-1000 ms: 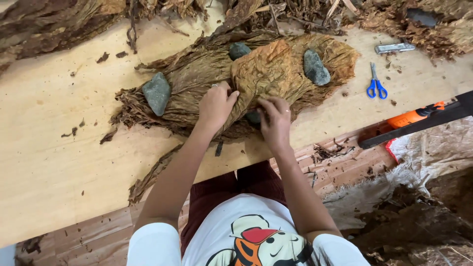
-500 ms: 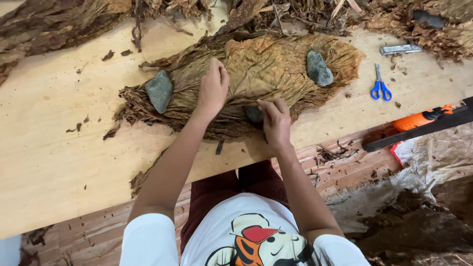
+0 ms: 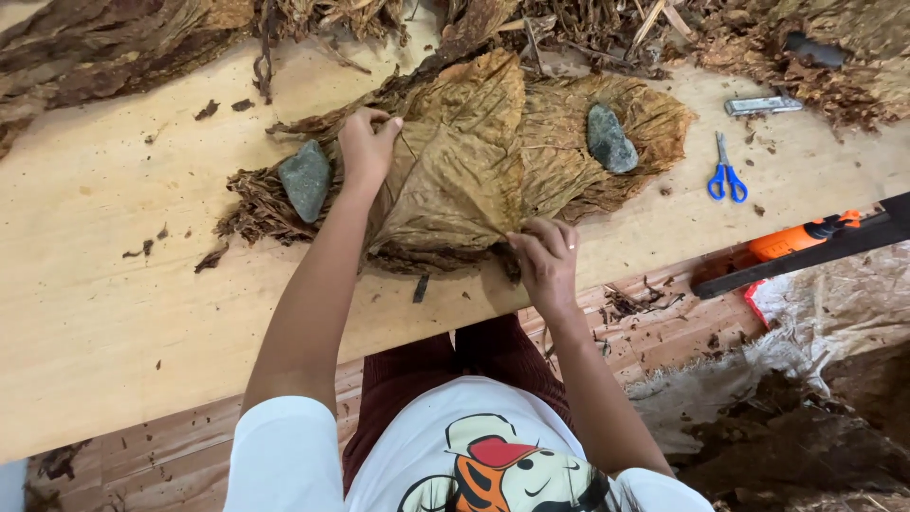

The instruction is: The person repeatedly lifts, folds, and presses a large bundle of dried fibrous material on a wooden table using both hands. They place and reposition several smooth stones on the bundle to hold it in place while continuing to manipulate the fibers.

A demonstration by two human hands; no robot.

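Leaf (image 3: 455, 180) edges in both hands

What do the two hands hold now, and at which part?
Both hold one large dry brown leaf: left hand at its far-left edge, right hand at its near tip.

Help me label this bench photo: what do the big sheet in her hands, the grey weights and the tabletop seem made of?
Sheet: a dried leaf, likely tobacco; matte tan-brown, wrinkled, veined, pinched by left hand and right hand. Weights: rough, dull grey stone. Tabletop: pale unfinished plywood, judging by its faint grain.
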